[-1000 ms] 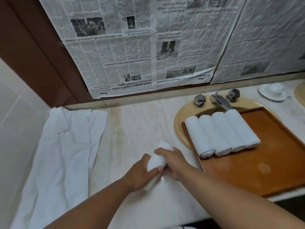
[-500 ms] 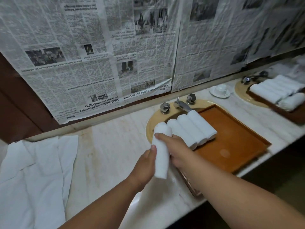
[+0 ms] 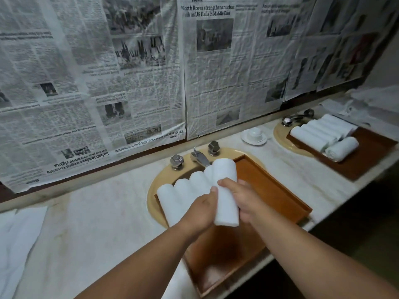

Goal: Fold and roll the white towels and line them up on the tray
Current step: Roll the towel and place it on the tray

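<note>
A rolled white towel (image 3: 225, 190) is held above the brown wooden tray (image 3: 278, 197), which lies over a yellow sink. My left hand (image 3: 199, 209) grips its left side with the thumb on top. My right hand (image 3: 241, 201) wraps round it from the right. Several rolled towels (image 3: 185, 190) lie side by side on the tray's far left part, and the held roll sits just right of them, partly hiding the nearest one.
Unfolded white towels (image 3: 15, 240) lie on the marble counter at the left. A faucet (image 3: 199, 157) with two knobs stands behind the tray. A white cup and saucer (image 3: 254, 135) and a second tray of rolled towels (image 3: 323, 134) stand at the right. Newspaper covers the wall.
Both hands have carried the rolled towel from the counter rightward over the tray, to the right end of the row. The camera view has swung right.
</note>
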